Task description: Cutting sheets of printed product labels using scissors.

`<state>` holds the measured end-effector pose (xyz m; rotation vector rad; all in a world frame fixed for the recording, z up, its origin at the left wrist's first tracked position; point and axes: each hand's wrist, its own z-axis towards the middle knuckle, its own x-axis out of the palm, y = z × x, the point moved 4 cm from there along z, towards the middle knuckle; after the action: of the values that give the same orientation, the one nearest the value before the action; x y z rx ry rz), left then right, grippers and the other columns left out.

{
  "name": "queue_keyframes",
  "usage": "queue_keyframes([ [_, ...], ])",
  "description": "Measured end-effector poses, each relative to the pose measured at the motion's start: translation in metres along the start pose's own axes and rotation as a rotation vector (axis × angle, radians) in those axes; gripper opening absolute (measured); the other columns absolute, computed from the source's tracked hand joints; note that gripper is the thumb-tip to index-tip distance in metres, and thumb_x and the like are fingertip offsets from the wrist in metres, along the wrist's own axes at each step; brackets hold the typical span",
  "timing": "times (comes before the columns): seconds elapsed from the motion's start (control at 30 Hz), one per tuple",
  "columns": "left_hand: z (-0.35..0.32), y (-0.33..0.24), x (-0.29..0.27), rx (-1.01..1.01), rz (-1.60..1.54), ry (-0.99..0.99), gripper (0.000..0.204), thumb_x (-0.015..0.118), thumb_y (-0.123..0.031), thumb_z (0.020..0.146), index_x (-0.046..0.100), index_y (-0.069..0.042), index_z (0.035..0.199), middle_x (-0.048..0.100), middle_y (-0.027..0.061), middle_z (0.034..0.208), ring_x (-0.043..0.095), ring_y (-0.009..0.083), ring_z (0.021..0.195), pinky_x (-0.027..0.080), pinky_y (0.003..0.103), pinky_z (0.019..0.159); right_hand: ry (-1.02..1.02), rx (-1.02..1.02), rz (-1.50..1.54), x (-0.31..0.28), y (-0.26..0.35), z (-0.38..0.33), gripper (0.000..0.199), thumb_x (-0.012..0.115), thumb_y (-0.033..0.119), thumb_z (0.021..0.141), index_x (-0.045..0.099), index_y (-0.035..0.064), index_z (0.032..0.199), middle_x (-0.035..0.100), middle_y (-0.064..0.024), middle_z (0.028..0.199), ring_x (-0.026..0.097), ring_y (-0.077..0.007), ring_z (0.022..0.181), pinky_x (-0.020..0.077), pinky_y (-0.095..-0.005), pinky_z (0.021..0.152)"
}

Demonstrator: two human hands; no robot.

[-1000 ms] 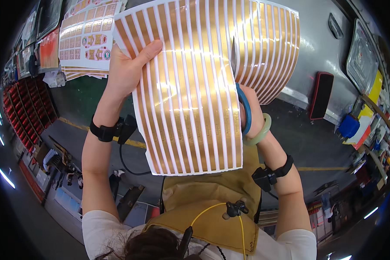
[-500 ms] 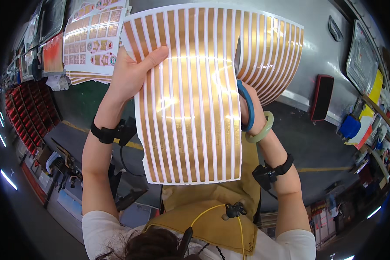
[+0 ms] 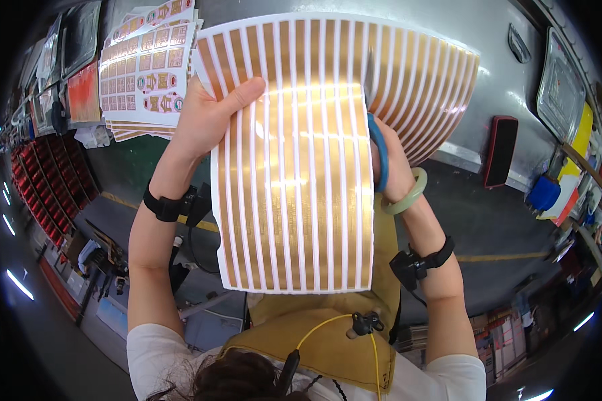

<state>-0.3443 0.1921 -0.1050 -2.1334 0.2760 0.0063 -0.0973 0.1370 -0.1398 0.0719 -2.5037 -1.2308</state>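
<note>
A large white sheet with gold stripes (image 3: 294,180) hangs before me, its near end over my lap. My left hand (image 3: 207,120) pinches its left edge, thumb on top and fingers hidden underneath. At the right, my right hand (image 3: 396,157) is closed on blue-handled scissors (image 3: 379,150), partly behind the sheet. The dark blade shows upright in a slit between two stripes, short of the sheet's far edge. Right of the slit, the striped part curves away and downward over the table edge.
A metal table (image 3: 441,27) lies beyond the sheet. Printed label sheets (image 3: 144,80) are stacked at its left. On the right are a red-rimmed black phone-like object (image 3: 500,152), a clear tray (image 3: 560,83) and a blue item (image 3: 543,194). Red rolls (image 3: 47,187) fill a rack far left.
The sheet and both hands sit slightly lower in the picture. Its right part has swung outward a little, and the gap by the scissor blade looks narrower. Both hands keep their holds.
</note>
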Motion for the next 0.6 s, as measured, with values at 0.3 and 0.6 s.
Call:
queue_keyframes([
  [0.3,0.007,-0.010,0.001,-0.024,-0.001,0.019,0.025,0.064,-0.015,0.091,0.061,-0.001,0.111,0.066,0.0055,0.099,0.064,0.0104,0.085,0.051,0.023,0.073,-0.016,-0.098,-0.024,0.003,0.013,0.011,0.022,0.063,0.014,0.088,0.062,-0.0066,0.094,0.064,-0.0020,0.077,0.053,-0.0044,0.071,0.0458,-0.0225,0.064],
  [0.6,0.009,-0.012,-0.003,-0.067,-0.048,0.039,0.027,0.064,-0.014,0.091,0.059,-0.001,0.113,0.065,0.0049,0.100,0.063,0.0107,0.086,0.050,0.025,0.075,-0.105,-0.079,-0.069,-0.004,0.007,0.021,0.017,0.059,0.013,0.089,0.059,-0.0040,0.091,0.056,0.0010,0.071,0.045,-0.0031,0.068,0.0407,-0.0226,0.059],
])
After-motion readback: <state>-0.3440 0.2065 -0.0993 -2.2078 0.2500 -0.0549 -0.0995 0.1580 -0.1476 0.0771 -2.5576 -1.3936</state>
